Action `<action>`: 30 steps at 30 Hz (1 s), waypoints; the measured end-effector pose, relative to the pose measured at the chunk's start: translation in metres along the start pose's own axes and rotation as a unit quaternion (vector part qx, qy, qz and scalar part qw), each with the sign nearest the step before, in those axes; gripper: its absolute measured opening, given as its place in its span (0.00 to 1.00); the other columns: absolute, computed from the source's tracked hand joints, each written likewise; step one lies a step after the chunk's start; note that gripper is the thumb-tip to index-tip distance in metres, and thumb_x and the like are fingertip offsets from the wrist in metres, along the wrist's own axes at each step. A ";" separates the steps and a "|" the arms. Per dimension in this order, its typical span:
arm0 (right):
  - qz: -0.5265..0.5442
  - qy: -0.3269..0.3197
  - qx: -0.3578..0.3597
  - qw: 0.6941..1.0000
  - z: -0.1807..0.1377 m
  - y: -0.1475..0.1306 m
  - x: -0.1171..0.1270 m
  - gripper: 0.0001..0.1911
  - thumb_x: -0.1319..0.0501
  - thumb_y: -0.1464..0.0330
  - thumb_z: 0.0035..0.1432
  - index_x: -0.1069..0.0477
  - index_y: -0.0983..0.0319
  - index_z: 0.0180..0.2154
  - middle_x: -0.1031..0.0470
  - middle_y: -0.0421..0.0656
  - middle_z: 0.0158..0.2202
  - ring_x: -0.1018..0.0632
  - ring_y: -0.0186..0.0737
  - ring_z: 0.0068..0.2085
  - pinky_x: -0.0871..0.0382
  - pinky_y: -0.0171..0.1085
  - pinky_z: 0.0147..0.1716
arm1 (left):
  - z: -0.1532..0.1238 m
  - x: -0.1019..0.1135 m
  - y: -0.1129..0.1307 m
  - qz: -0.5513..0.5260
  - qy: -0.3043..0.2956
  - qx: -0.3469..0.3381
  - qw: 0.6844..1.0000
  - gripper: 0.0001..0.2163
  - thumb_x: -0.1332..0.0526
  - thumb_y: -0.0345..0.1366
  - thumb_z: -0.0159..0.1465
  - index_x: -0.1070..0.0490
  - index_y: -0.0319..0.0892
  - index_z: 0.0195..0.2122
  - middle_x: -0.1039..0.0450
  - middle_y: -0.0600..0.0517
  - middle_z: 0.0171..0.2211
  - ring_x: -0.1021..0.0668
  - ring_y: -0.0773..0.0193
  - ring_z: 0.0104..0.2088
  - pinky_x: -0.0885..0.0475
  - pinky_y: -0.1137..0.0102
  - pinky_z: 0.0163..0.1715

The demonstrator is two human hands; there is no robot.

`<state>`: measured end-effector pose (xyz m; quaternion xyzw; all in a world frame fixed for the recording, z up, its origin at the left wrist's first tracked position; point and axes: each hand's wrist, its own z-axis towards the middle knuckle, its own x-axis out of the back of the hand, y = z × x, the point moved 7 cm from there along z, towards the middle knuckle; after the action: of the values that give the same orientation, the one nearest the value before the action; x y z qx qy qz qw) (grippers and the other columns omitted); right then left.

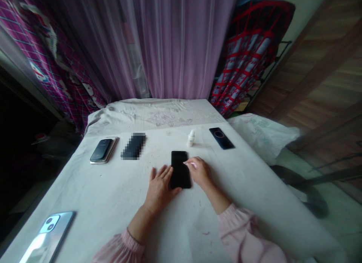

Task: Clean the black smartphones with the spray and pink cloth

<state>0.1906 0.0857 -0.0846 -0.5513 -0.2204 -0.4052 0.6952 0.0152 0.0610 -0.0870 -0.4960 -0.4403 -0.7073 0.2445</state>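
A black phone [180, 168] lies screen up in the middle of the white-covered table [118, 195]. My left hand [160, 187] rests flat beside its left edge, fingers stretched out and touching the phone. My right hand [199, 170] is at the phone's right edge, its fingers pinched on a small pale thing [192, 164] held against the screen; what it is I cannot make out. A small white dropper bottle [191, 138] stands just beyond the phone.
Other phones lie around: a dark one [221, 137] at the back right, a stacked pair [103, 150] and a blurred one [133, 145] at the back left, a silver one [48, 233] face down at the near left. Purple curtains hang behind.
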 end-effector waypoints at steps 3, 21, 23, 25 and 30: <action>0.018 -0.012 0.014 1.000 -0.011 -0.001 0.002 0.07 0.41 0.67 0.59 0.25 0.58 0.32 0.23 0.42 0.33 0.24 0.39 0.35 0.35 0.34 0.35 | 0.000 0.001 0.001 0.002 0.000 0.004 1.000 0.32 0.35 0.48 0.58 0.38 0.43 0.61 0.36 0.40 0.60 0.36 0.45 0.62 0.52 0.41 0.60; 0.223 0.002 -0.085 0.971 -0.020 0.020 0.018 0.14 0.41 0.58 0.56 0.24 0.61 0.35 0.23 0.42 0.30 0.24 0.37 0.28 0.31 0.30 0.18 | 0.006 -0.003 -0.009 -0.006 -0.053 -0.031 0.998 0.34 0.36 0.45 0.59 0.45 0.43 0.65 0.40 0.41 0.63 0.41 0.46 0.65 0.57 0.40 0.61; 0.227 0.020 -0.097 0.969 0.002 0.030 0.013 0.17 0.42 0.57 0.55 0.24 0.60 0.40 0.23 0.43 0.35 0.24 0.37 0.29 0.34 0.29 0.14 | 0.009 -0.001 -0.017 -0.017 -0.078 -0.052 0.995 0.31 0.37 0.41 0.61 0.44 0.47 0.64 0.40 0.44 0.63 0.43 0.47 0.65 0.58 0.40 0.61; 0.216 0.030 -0.078 0.973 0.018 0.033 0.007 0.16 0.44 0.59 0.56 0.23 0.61 0.38 0.23 0.44 0.37 0.24 0.37 0.31 0.33 0.28 0.15 | 0.009 0.002 -0.026 -0.024 -0.094 -0.057 0.994 0.28 0.40 0.36 0.62 0.43 0.51 0.64 0.37 0.47 0.62 0.42 0.49 0.65 0.58 0.40 0.61; 0.201 0.027 -0.051 0.978 0.025 0.029 -0.002 0.14 0.44 0.62 0.55 0.23 0.61 0.35 0.24 0.44 0.35 0.24 0.36 0.30 0.33 0.28 0.16 | 0.001 0.011 -0.030 0.001 -0.031 0.003 1.000 0.26 0.40 0.44 0.63 0.40 0.46 0.62 0.35 0.41 0.60 0.35 0.46 0.61 0.49 0.41 0.59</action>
<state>0.2159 0.1117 -0.0961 -0.6080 -0.0647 -0.2827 0.7391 -0.0121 0.0771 -0.0882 -0.5174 -0.4496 -0.6899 0.2327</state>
